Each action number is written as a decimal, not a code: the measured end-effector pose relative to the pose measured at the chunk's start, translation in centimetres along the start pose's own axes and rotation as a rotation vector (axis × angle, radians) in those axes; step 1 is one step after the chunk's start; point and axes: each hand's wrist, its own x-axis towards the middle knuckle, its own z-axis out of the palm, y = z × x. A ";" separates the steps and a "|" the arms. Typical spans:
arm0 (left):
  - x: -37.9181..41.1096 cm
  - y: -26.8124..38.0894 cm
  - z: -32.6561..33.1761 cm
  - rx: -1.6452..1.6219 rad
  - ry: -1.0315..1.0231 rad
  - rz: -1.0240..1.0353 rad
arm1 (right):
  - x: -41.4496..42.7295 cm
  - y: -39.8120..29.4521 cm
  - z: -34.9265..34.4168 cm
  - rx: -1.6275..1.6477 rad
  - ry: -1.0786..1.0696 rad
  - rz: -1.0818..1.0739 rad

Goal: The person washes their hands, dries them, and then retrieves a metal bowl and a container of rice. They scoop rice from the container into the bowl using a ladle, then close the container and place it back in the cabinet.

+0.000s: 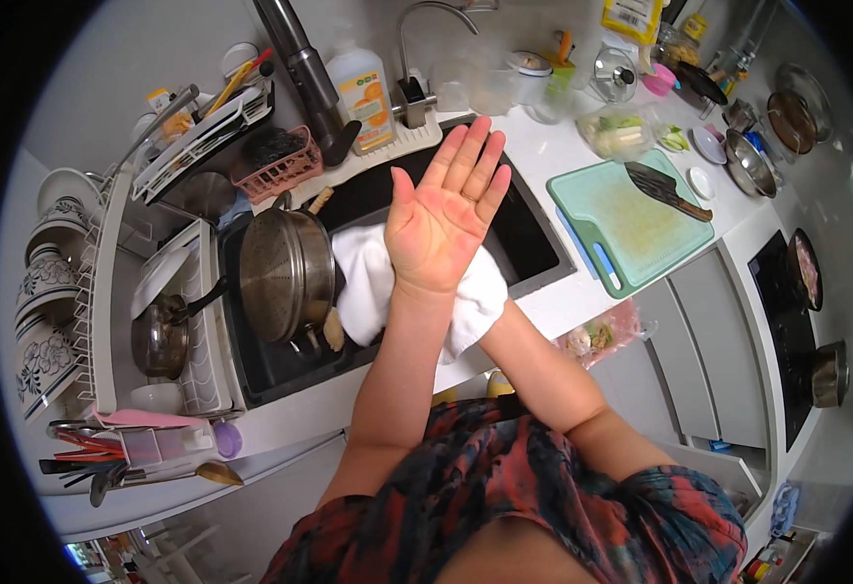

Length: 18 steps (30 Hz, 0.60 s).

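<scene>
My left hand (441, 212) is held palm up over the sink (536, 248), fingers extended, with nothing in it; a ring is on one finger. Under and around its wrist lies a white cloth (364, 281), bunched on both sides. My right forearm crosses beneath and runs to the cloth, which, with the left wrist, hides my right hand; its grip cannot be seen. Left of the cloth, a steel steamer pot (280, 274) stands in the black drain area, its perforated face turned sideways.
Right of the sink, a cleaver (664, 191) lies on a green cutting board (631, 233). A detergent bottle (364, 98) and tap (413, 102) stand behind. Dish racks (105, 292) with bowls are at left; a hob (781, 328) with pans is at far right.
</scene>
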 end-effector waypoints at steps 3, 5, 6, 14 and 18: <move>-1.0 -0.2 -0.3 0.129 0.009 -0.014 | 0.6 -1.9 -0.5 0.105 0.006 -0.026; -1.9 0.0 0.2 0.296 0.051 0.052 | 0.8 -3.1 -0.2 0.223 -0.035 -0.012; -2.1 0.4 0.5 0.266 0.076 0.060 | 1.0 -3.8 0.2 0.261 -0.052 0.001; -4.7 0.1 0.2 0.644 0.366 0.013 | 2.2 -3.9 2.9 -0.175 0.279 0.004; -4.0 1.0 1.0 0.795 0.320 0.009 | 3.4 -2.9 3.5 -0.187 0.376 -0.040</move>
